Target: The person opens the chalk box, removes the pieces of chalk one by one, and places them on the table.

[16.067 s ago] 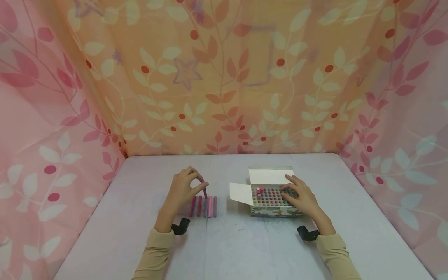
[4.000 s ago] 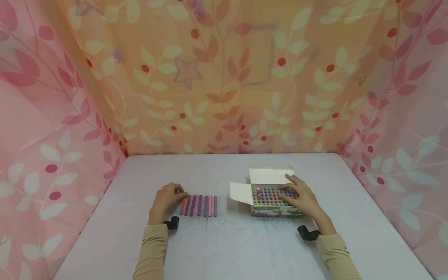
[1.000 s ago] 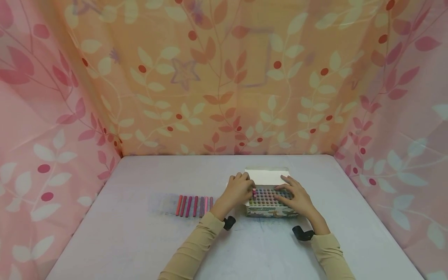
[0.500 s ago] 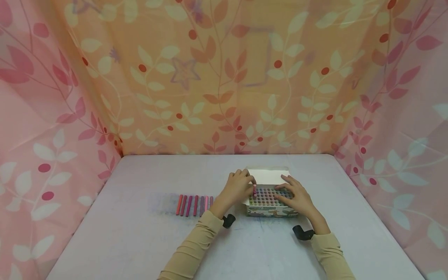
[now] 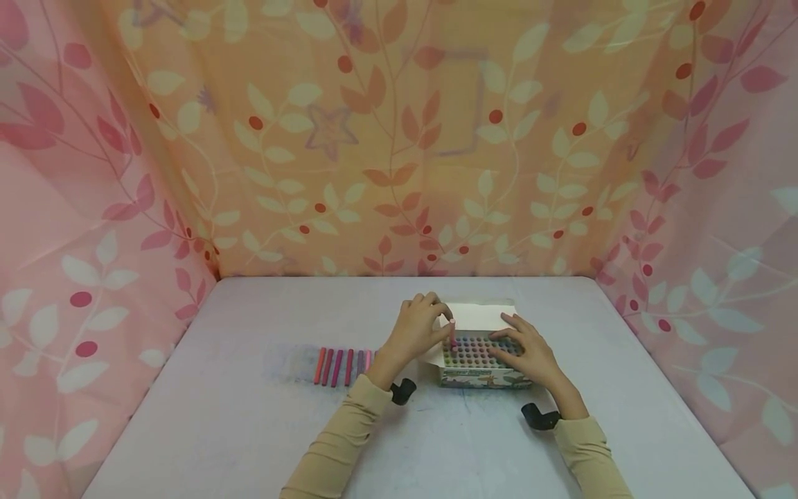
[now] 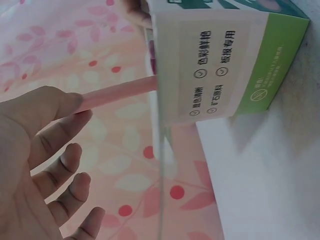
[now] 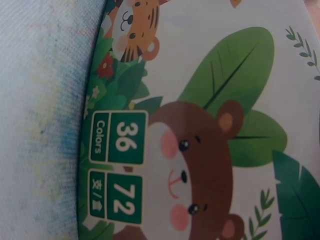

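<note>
In the head view, my left hand pinches the upper end of a pink chalk stick between thumb and fingertips. The stick stands upright over the left end of the chalk box, most of its length showing. In the left wrist view, the pale pink chalk runs from the fingertips to the box edge, which hides its far end; the other fingers are spread. My right hand rests over the box's right end, fingers extended across the chalk tops. Printed animals cover the box side in the right wrist view.
Left of the box, several red, pink and purple chalk sticks lie side by side on the white tablecloth. The box's back flap stands open behind it. Patterned curtains close in the back and sides.
From the chalk row my left hand has come right to the box. Over the last half second it has risen slightly, drawing the pink chalk upward. My right hand stays at the box.
</note>
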The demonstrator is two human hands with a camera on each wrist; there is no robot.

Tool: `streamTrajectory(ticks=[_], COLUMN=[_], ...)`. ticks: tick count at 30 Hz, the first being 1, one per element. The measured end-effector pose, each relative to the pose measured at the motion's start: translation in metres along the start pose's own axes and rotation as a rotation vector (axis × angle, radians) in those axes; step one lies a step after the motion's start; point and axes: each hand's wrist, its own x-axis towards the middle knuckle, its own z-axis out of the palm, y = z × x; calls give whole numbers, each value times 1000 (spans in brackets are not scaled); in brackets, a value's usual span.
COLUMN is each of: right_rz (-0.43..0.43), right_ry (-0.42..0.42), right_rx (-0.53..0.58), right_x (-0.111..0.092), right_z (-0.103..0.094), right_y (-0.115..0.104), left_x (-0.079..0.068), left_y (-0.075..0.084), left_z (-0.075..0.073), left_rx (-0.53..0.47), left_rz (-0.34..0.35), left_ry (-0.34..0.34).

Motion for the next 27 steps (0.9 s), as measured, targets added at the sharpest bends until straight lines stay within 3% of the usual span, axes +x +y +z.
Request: streamTrajectory(ticks=[13, 27], right_rz=[-27, -26], right_ry=[12, 18], right_rx=[-3, -9], right_x=[-2, -2], right_z=[0, 0], right_y=[-1, -1], left_x=[-13, -32], left_y=[-12, -36], left_z=[-14, -33], left_rx=[-141, -187], left_rz=[12, -10], left_ry=[261, 400])
